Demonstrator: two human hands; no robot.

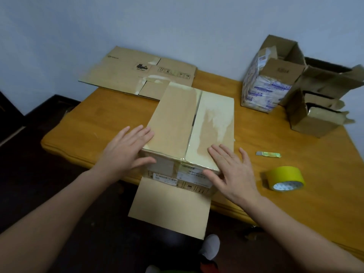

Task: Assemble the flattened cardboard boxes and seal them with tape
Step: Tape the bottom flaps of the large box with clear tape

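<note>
A brown cardboard box (177, 123) stands on the wooden table (106, 117), its two upper flaps folded shut with tape along the middle seam. One loose flap (171, 209) hangs out over the table's near edge. My left hand (128, 150) lies flat against the box's near left corner, fingers straight. My right hand (230, 170) presses with spread fingers on the near right corner. A roll of yellow tape (285, 178) lies on the table to the right of the box. A flattened cardboard box (137, 73) lies at the far left against the wall.
A small cutter (267, 154) lies on the table between the box and the tape roll. At the back right stand a wrapped open box (264, 89) and a stack of open cardboard boxes (319, 103). Dark floor lies left of the table.
</note>
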